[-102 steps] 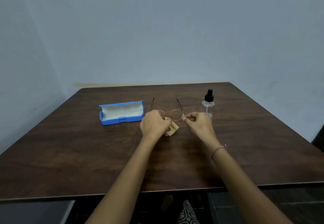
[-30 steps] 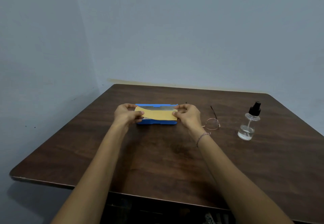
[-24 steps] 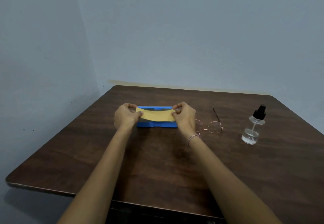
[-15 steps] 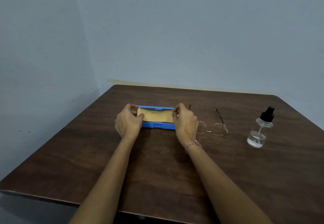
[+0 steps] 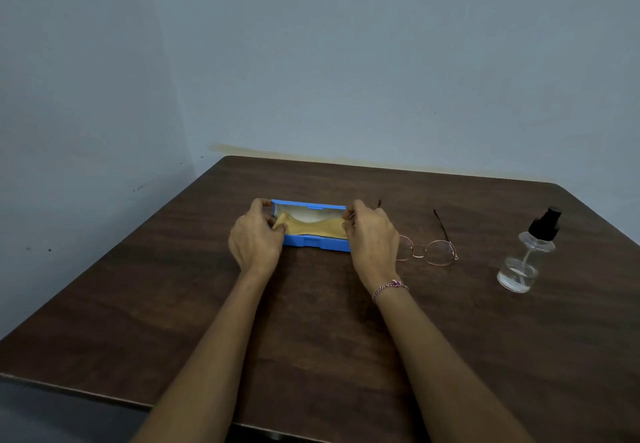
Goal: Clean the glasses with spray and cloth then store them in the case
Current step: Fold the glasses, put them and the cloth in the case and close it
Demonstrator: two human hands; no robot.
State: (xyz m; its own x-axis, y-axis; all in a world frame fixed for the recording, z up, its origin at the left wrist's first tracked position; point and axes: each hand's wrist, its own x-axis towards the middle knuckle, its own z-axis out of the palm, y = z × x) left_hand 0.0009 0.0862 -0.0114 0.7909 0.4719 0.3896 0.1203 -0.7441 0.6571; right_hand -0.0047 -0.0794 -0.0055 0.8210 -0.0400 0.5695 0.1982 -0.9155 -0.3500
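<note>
While spread along the open blue case [image 5: 313, 242], yellow cloth [image 5: 313, 227] pinched at both ends: left end between thumb and fingers of left hand [image 5: 255, 238], right end between fingertips of right hand [image 5: 372, 234]. Both hands clenched on the cloth, one at each short end of the case, resting at or just above its rim. Cloth sagging into the case's tray, middle dipped low, pale lining of the raised lid visible behind it. Case lying lengthwise across the dark wooden table [image 5: 311, 338], lid hinged open toward the far wall. Glasses [image 5: 427, 252] flat on the table just right of the right hand, outside the case, round thin-rimmed lenses toward the near edge, temples unfolded and pointing away; left lens partly hidden behind the right hand. Spray bottle [image 5: 526, 259] upright farther right, well apart from the glasses, clear body with a little liquid at the bottom and a black pump top. Thin braided bracelet [image 5: 390, 286] on the right wrist. Both forearms bare, reaching in from the near edge of the table.
</note>
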